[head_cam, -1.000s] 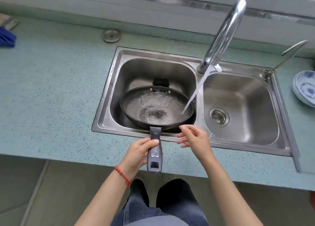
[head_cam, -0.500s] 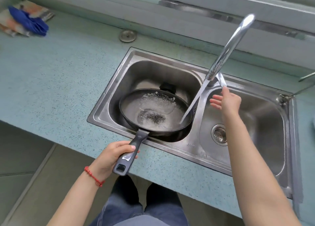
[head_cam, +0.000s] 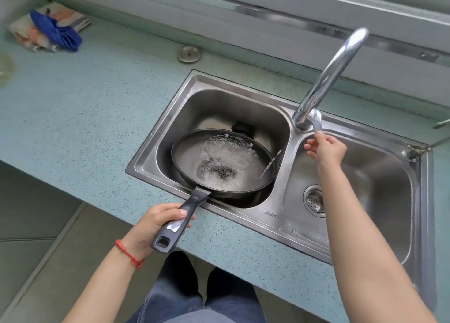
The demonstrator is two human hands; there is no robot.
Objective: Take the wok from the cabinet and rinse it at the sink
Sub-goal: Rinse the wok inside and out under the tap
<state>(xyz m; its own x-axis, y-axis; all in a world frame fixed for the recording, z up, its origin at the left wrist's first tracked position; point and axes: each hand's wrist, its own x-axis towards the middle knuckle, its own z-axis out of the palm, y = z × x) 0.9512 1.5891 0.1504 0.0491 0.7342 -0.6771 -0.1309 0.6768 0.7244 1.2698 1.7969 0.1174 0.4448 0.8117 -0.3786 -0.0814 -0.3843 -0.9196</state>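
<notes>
- Rinsing step: left hand (head_cam: 155, 222) grips the round black metal wok (head_cam: 222, 163) by its handle, water pooled inside.
- Right hand's (head_cam: 325, 149) fingers pinch the chrome tap lever (head_cam: 316, 122); next, probably swirl and tip out.

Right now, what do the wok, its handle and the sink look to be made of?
Wok: dark, matte, likely nonstick-coated metal; water pools on it. Handle, gripped by the left hand: dark grey, probably plastic, with a moulded hanging slot. Sink: brushed stainless steel, judging by its silver sheen and soft reflections.
</notes>
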